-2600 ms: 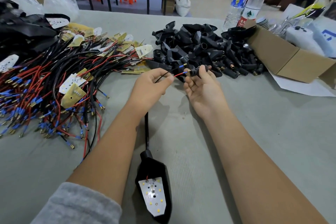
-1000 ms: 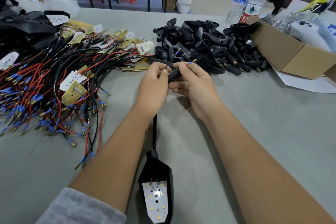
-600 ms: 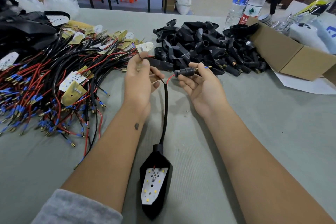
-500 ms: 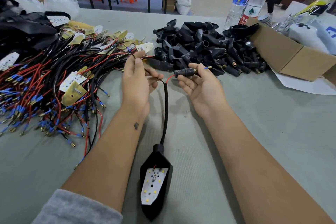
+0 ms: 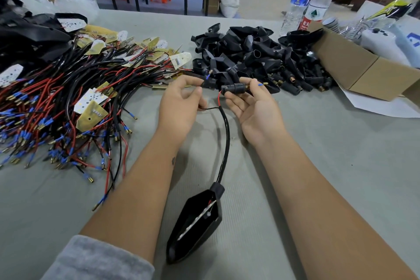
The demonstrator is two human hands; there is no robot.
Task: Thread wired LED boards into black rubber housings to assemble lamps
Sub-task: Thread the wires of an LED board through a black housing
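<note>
A black rubber lamp housing [image 5: 195, 225] lies near me on the grey mat, tilted on its side, with a white LED board [image 5: 197, 219] inside seen edge-on. Its black sleeved cable [image 5: 226, 138] rises toward my hands and splits into a red and a black wire. My right hand [image 5: 254, 109] pinches a small ribbed black connector piece [image 5: 235, 87], with the red wire entering it and a blue-tipped end poking out beyond my fingers. My left hand [image 5: 181, 102] pinches the thin black wire, whose blue-tipped end sticks up near my fingertips.
A big tangle of red and black wired LED boards [image 5: 68, 102] covers the left of the table. A heap of black rubber housings [image 5: 256, 59] lies behind my hands. A cardboard box [image 5: 363, 70] and two water bottles [image 5: 309, 0] stand at the right.
The wires were first threaded through the small black piece held by both hands, then my hands moved apart. The lamp housing has rolled from face-up onto its side.
</note>
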